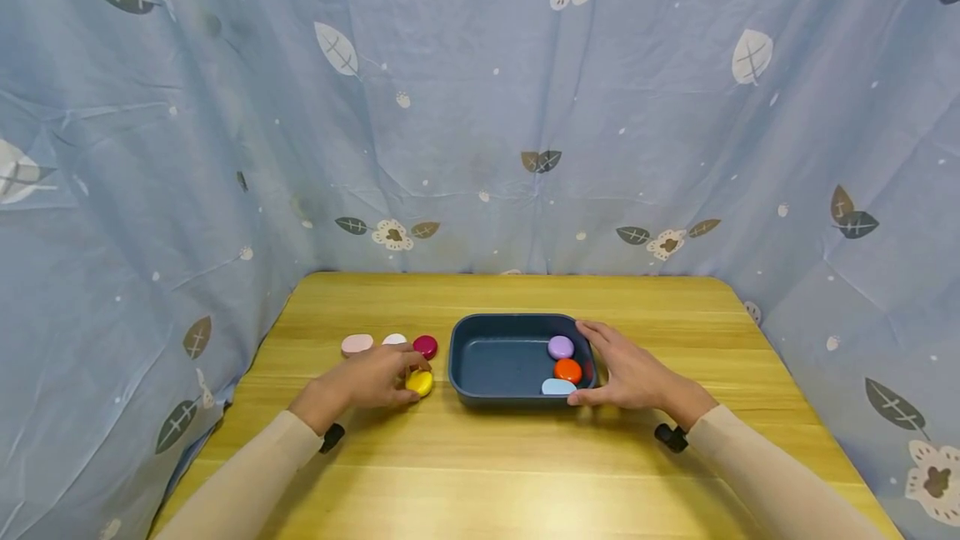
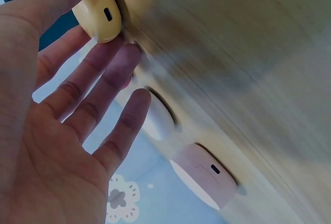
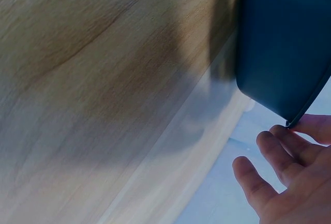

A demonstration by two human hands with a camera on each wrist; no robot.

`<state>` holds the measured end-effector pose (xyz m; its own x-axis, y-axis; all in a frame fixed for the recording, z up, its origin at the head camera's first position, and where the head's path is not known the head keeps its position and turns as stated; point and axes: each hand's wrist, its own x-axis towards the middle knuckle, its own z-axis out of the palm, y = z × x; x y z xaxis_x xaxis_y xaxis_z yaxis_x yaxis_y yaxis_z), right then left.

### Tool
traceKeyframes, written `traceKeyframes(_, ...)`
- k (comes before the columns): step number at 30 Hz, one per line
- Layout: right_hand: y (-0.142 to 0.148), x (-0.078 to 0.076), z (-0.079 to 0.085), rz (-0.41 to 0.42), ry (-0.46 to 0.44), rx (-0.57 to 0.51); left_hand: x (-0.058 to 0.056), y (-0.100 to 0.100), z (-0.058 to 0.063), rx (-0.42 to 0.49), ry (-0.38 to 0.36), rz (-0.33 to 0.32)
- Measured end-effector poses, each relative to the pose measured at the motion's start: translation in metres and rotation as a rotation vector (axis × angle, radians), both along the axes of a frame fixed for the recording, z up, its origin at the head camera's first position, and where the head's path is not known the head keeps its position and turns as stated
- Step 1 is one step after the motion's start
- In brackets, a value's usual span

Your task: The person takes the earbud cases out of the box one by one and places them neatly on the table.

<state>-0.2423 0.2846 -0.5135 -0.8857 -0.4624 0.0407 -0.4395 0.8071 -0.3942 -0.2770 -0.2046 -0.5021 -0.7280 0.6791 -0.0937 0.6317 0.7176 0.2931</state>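
My left hand (image 1: pixel 367 377) pinches a yellow earbud case (image 1: pixel 420 383) at the tray's left side, thumb on one side and fingertips on the other. A small dark port shows on the case (image 2: pixel 103 14) in the left wrist view; the remaining fingers spread loosely. My right hand (image 1: pixel 626 369) holds the right end of a dark blue rectangular tray (image 1: pixel 495 363), thumb at the near corner and fingers at the far one. Inside the tray's right end lie a purple case (image 1: pixel 560 347), an orange case (image 1: pixel 567 371) and a light blue case (image 1: pixel 557 387).
Just behind my left hand, a pink case (image 1: pixel 357 345), a white case (image 1: pixel 394 339) and a dark red case (image 1: pixel 425 347) stand in a row on the wooden table (image 1: pixel 525 473). A patterned blue curtain (image 1: pixel 450 107) hangs behind and along both sides.
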Motion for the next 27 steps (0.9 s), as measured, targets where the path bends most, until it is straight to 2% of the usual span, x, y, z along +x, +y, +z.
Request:
traceKeyframes(8, -0.001, 0.001, -0.001, 0.000, -0.004, 0.001, 0.004, -0.001, 0.001, -0.005, 0.007, -0.008)
traceKeyframes(13, 0.000, 0.001, 0.001, 0.001, 0.001, -0.002, 0.005, 0.001, 0.004, -0.013, 0.031, 0.022)
traceKeyframes(21, 0.001, 0.000, 0.002, -0.004, 0.012, -0.004, 0.007, 0.008, 0.017, -0.029, 0.172, 0.088)
traceKeyframes(27, 0.000, 0.001, 0.002, 0.000, 0.011, -0.005, 0.004, 0.018, 0.026, 0.045, 0.238, 0.084)
